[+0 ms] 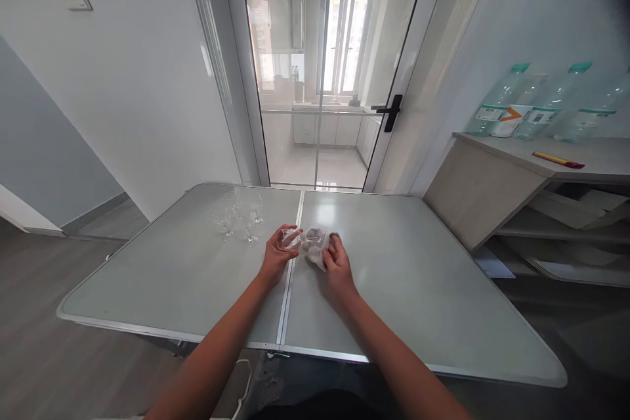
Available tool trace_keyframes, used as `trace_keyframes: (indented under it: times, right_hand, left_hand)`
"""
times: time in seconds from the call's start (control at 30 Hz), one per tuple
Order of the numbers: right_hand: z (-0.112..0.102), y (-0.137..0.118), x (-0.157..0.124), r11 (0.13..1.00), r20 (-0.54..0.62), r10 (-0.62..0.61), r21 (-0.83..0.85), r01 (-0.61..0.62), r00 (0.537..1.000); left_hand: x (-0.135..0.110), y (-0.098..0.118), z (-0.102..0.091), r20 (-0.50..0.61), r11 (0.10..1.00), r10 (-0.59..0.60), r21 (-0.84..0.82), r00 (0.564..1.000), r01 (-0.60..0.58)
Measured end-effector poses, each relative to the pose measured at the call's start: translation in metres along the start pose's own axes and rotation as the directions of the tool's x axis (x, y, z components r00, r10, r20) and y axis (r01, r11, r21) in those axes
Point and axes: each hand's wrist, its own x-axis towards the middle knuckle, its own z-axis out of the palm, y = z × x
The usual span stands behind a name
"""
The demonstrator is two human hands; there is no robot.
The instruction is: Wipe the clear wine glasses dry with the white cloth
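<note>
Curling its fingers around the bowl, the left hand [275, 257] holds a clear, stemmed drinking glass [289, 241] sideways, above the middle of the smooth, pale grey surface [403, 269]. The right hand [339, 265] pinches a soft, crumpled, whitish cloth [315, 257] at the stem end. The glass looks light, hard, slippery and easy to break, so hold it gently by the round bowl; twisting could snap the thin stem. The cloth should squash easily. Farther off, to the left, more clear, stemmed glasses [251, 235] stand close together
</note>
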Motion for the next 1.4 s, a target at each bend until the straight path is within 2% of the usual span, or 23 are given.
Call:
trace_keyframes:
  times: [0.1, 0.2, 0.3, 0.43, 0.5, 0.6, 0.7, 0.77, 0.87, 1.03, 1.2, 1.3, 1.4]
  right_hand:
    - [-0.005, 0.005, 0.001, 0.990, -0.011, -0.109, -0.095, 0.108, 0.994]
    - [-0.009, 0.013, 0.004, 0.996, -0.009, -0.048, -0.072, 0.047, 0.999]
    - [-0.012, 0.020, 0.007, 0.996, 0.010, 0.042, -0.074, -0.041, 0.999]
    - [-0.013, 0.021, 0.007, 0.987, -0.004, -0.032, -0.159, 0.031, 0.999]
    - [-0.009, 0.017, 0.004, 0.995, 0.009, -0.025, -0.100, 0.026, 1.000]
    - [0.001, 0.006, 0.000, 0.995, 0.082, 0.048, 0.079, -0.054, 0.996]
    - [0.007, -0.003, 0.000, 0.967, 0.123, 0.116, 0.215, -0.141, 0.986]
    - [0.005, -0.006, 0.001, 0.953, 0.119, 0.129, 0.259, -0.156, 0.984]
    - [-0.001, -0.006, 0.004, 0.950, 0.089, 0.132, 0.272, -0.152, 0.987]
    - [-0.003, -0.011, 0.005, 0.942, 0.101, 0.113, 0.305, -0.139, 0.988]
    - [0.003, -0.017, 0.002, 0.947, 0.165, 0.198, 0.223, -0.232, 0.966]
    - [0.005, -0.017, 0.001, 0.959, 0.110, 0.161, 0.219, -0.182, 0.981]
    - [0.005, -0.013, 0.002, 0.968, 0.061, 0.122, 0.215, -0.132, 0.991]
  left_hand:
    - [0.000, 0.000, 0.000, 0.015, 1.000, -0.010, 0.005, 1.000, 0.010]
    - [-0.001, 0.001, 0.000, 0.047, 0.998, -0.040, 0.040, 0.998, 0.038]
    - [-0.001, -0.001, 0.000, 0.011, 1.000, -0.011, 0.014, 1.000, 0.011]
    - [-0.001, -0.002, -0.001, 0.031, 0.999, -0.025, 0.025, 0.999, 0.024]
    - [-0.001, -0.002, -0.001, 0.069, 0.998, -0.044, 0.038, 0.997, 0.042]
    - [-0.001, -0.001, -0.001, 0.101, 0.997, -0.059, 0.058, 0.993, 0.053]
    - [0.000, 0.000, 0.000, 0.063, 0.996, -0.043, 0.084, 0.997, 0.038]
    - [0.000, 0.001, 0.000, 0.025, 0.995, -0.022, 0.097, 0.999, 0.019]
    - [0.000, 0.002, 0.001, 0.014, 0.996, -0.023, 0.089, 1.000, 0.021]
    - [-0.001, 0.003, 0.000, 0.083, 0.992, -0.075, 0.104, 0.994, 0.066]
    - [0.000, 0.000, -0.004, 0.084, 0.987, -0.081, 0.147, 0.993, 0.068]
    - [-0.001, -0.002, -0.003, 0.040, 0.988, -0.051, 0.149, 0.998, 0.044]
    - [-0.002, -0.003, -0.002, 0.064, 0.991, -0.079, 0.114, 0.995, 0.072]
